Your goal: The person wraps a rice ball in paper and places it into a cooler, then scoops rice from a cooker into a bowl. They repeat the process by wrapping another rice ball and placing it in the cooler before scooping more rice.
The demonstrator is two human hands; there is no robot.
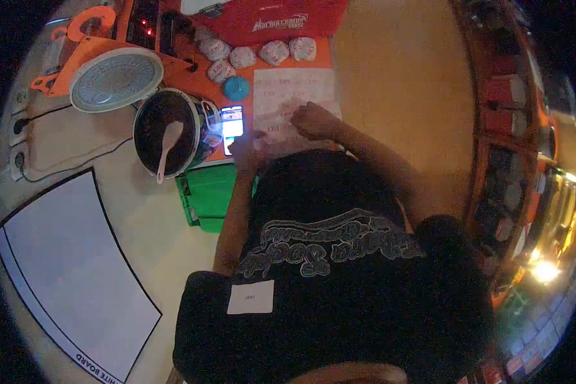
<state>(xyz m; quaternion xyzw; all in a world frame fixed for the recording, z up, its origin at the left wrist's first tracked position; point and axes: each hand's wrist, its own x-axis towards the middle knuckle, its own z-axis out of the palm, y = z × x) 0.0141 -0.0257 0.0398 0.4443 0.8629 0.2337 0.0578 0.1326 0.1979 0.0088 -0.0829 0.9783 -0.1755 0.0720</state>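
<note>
A sheet of white printed wrapping paper [275, 96] lies on an orange surface. Over its right part is my right hand [317, 121], its fingers bent together; what they hold, if anything, is hidden. My left hand [248, 148] is at the lower left edge of the paper, beside the lower end of a lit phone [233, 120], with its fingers apart and nothing visible in them. Several wrapped round bundles [275, 52] sit beyond the paper. Near them is a blue round object [236, 88].
Left of the phone stands a pot [195, 137] with dark contents and a pink spatula [166, 148]. A round lid [116, 78] rests behind it. Also around are a green container [210, 198], a red bag [281, 22], a whiteboard [77, 256] and cables at the left.
</note>
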